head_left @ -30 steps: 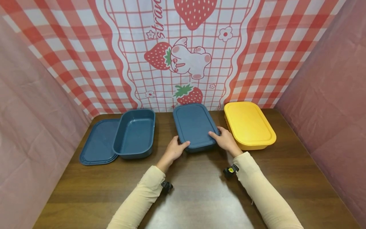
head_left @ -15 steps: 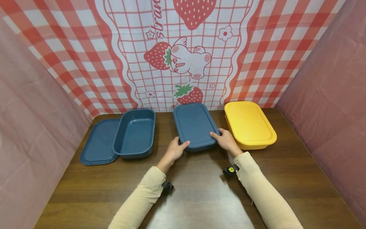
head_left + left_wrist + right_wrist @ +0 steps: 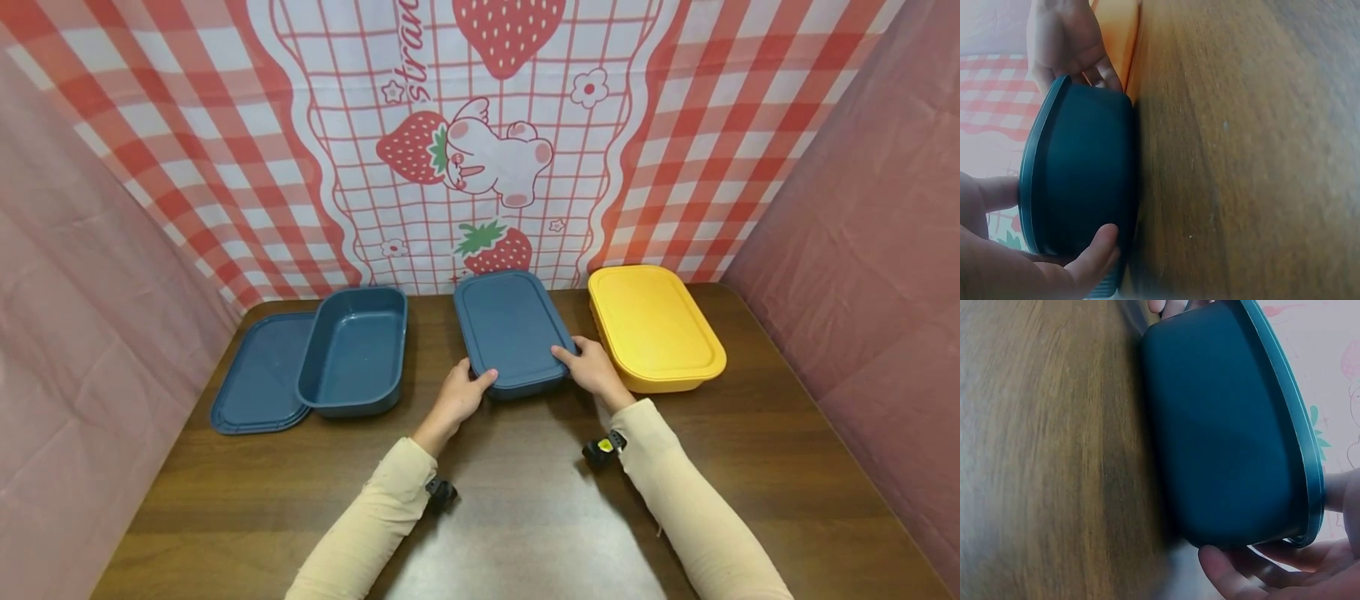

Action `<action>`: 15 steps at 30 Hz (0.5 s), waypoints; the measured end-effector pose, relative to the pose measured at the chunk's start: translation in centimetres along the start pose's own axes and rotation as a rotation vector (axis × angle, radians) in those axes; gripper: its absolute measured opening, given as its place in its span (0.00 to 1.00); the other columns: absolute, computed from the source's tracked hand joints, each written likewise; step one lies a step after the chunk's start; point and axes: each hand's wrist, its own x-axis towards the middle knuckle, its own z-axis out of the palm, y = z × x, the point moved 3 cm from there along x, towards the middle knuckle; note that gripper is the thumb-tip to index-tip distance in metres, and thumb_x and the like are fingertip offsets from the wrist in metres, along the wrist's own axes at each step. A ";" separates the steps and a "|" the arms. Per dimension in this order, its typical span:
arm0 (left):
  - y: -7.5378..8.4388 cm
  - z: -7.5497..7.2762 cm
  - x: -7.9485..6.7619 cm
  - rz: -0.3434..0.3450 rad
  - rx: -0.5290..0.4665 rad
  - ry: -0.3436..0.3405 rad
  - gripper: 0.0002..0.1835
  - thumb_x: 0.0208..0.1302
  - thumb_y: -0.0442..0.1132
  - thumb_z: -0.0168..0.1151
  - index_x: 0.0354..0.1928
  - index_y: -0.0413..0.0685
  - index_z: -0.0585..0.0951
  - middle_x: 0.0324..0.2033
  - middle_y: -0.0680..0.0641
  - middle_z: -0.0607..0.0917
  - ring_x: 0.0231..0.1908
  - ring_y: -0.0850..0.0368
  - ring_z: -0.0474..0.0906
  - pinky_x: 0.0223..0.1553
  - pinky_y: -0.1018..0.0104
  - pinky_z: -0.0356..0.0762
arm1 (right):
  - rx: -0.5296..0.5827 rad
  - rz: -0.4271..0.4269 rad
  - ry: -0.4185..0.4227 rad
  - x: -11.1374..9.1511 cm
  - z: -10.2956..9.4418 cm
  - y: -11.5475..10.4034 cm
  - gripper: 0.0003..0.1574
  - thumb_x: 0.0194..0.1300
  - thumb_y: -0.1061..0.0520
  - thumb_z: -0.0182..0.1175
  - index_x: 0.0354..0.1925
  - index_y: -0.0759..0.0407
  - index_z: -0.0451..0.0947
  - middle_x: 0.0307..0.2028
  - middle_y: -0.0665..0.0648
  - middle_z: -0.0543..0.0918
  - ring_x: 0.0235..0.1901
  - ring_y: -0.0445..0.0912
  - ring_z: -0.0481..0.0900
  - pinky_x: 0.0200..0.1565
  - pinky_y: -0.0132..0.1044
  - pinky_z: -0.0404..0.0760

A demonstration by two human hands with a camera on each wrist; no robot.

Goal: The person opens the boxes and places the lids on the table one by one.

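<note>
A blue lidded food container [image 3: 512,329] rests on the table at the middle, near the back wall. My left hand [image 3: 457,396] grips its near left corner, thumb on top of the lid and fingers down the side. At the near right corner my right hand [image 3: 594,367] holds it the same way, thumb over the lid's edge. Both wrist views show the container's dark blue side wall [image 3: 1088,169] between the two hands, with fingers [image 3: 1225,572] curled low against it. The lid looks seated on the rim all round.
To the left, an uncovered blue container [image 3: 356,350] partly overlaps a loose blue lid [image 3: 262,375]. A yellow lidded container [image 3: 656,329] stands close to the right hand. Behind them hangs a red-and-white checked cloth [image 3: 240,167]; pink cloth [image 3: 862,250] borders both sides.
</note>
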 end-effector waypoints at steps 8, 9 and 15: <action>0.1 0.0 0.1 0.008 -0.014 0.003 0.28 0.69 0.43 0.58 0.65 0.33 0.69 0.60 0.33 0.76 0.65 0.40 0.68 0.68 0.48 0.64 | 0.023 0.010 0.029 -0.2 0.1 -0.2 0.37 0.72 0.48 0.53 0.67 0.73 0.62 0.61 0.72 0.73 0.55 0.58 0.74 0.61 0.52 0.73; 0.1 -0.1 0.0 0.009 -0.019 0.004 0.27 0.69 0.43 0.58 0.64 0.33 0.70 0.60 0.33 0.76 0.64 0.40 0.69 0.68 0.48 0.65 | 0.025 0.011 0.034 -0.2 0.1 -0.2 0.37 0.72 0.48 0.53 0.67 0.73 0.62 0.60 0.72 0.73 0.54 0.58 0.74 0.61 0.52 0.73; 0.1 -0.1 0.0 0.006 -0.036 -0.005 0.24 0.69 0.43 0.57 0.62 0.35 0.72 0.57 0.35 0.78 0.61 0.42 0.72 0.65 0.49 0.69 | 0.029 0.012 0.056 -0.4 0.0 -0.2 0.36 0.72 0.49 0.54 0.66 0.74 0.63 0.59 0.73 0.74 0.52 0.59 0.76 0.58 0.51 0.75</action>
